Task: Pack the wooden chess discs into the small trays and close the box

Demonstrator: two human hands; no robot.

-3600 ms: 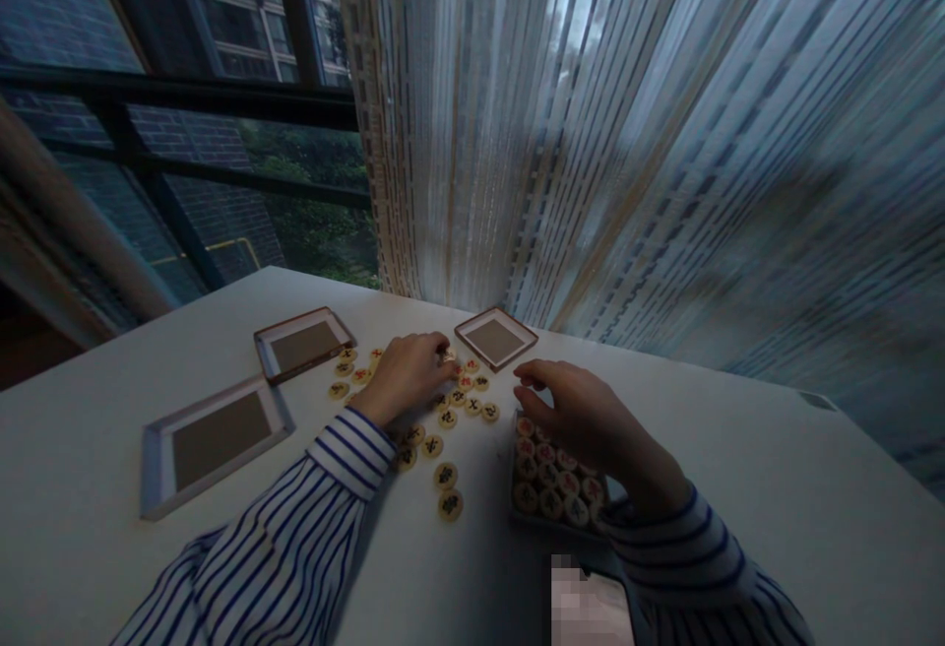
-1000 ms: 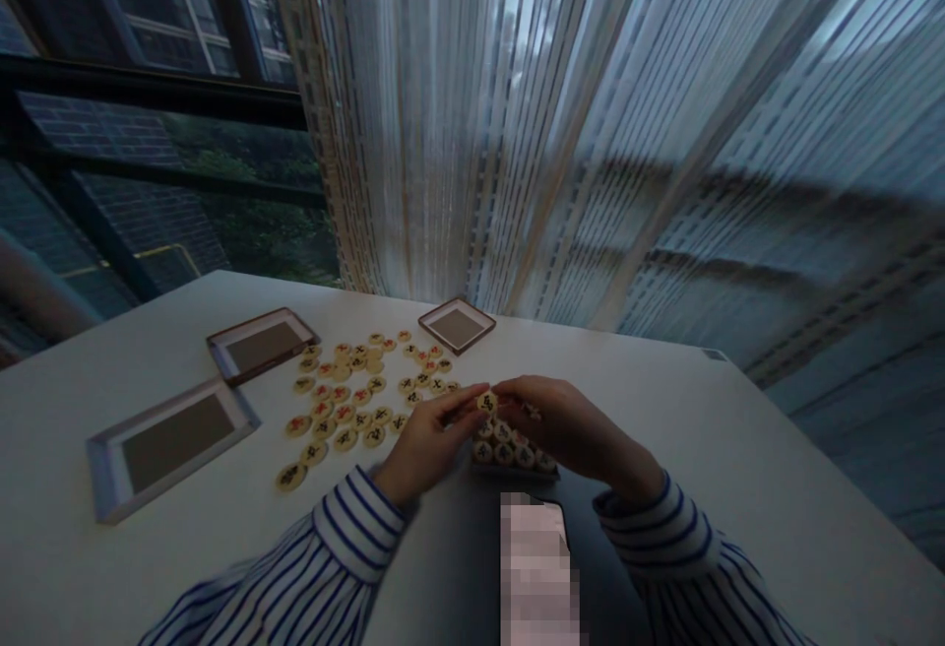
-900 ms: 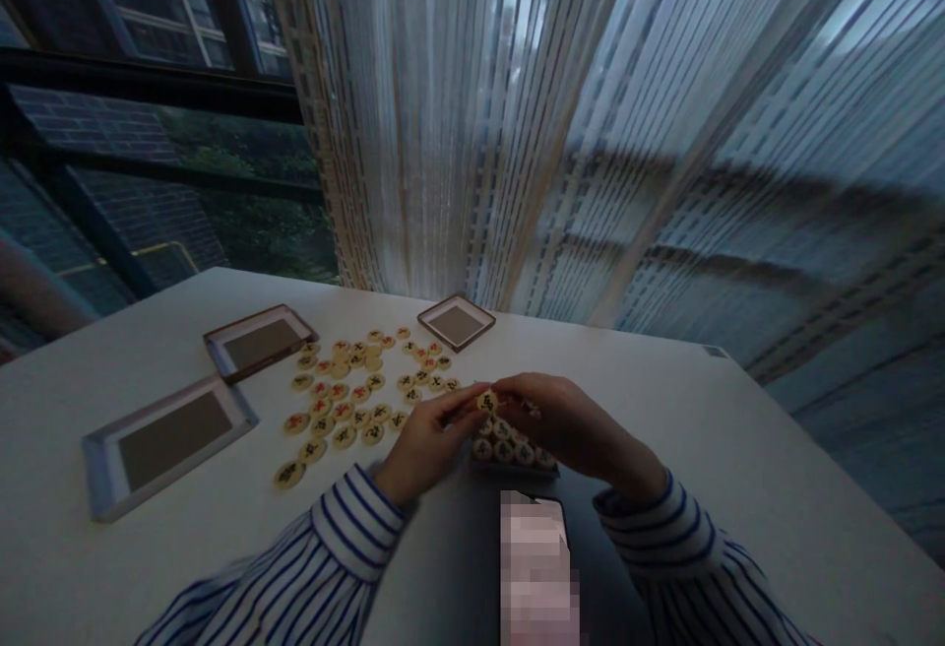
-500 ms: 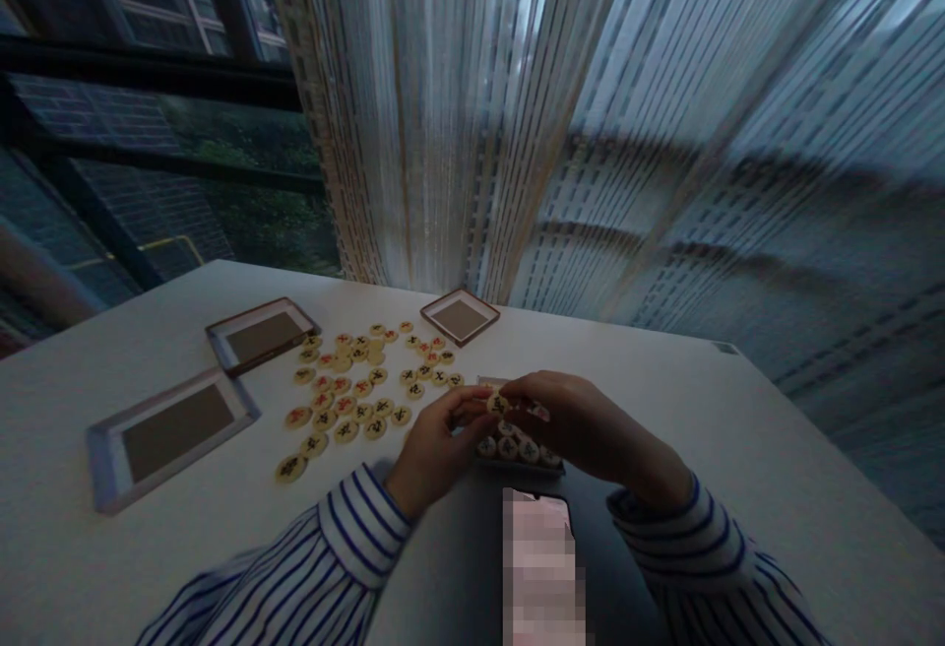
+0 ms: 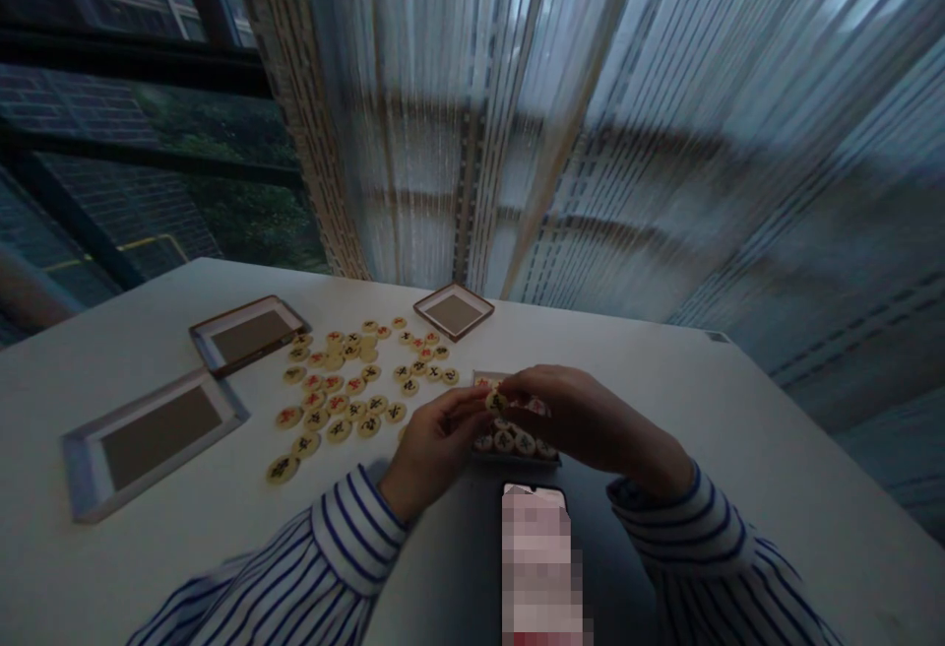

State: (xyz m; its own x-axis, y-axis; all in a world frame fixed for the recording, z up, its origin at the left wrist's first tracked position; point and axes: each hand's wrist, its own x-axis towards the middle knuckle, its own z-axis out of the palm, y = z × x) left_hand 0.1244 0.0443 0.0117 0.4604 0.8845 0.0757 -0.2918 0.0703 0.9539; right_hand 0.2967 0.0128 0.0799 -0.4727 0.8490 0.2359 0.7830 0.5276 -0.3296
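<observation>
A round Chinese chess piece with a dark character is between the fingertips of both hands. My left hand is closed, its thumb and fingertips meeting the piece from the left. From the right, my right hand pinches it with curled fingers. Below them is a shallow box holding rows of pale chess pieces with red and dark characters. The hands cover part of this box and its contents. On the table to the left, many loose wooden chess pieces lie scattered, some overlapping.
Two shallow trays or lids lie at the left, and a smaller one lies at the back. A phone rests in front of the box. Behind the white table hang string curtains by a window.
The view has turned slightly to the right, so the table items appear a little further left. Both hands stay on the chess piece above the box, with only slight finger movement.
</observation>
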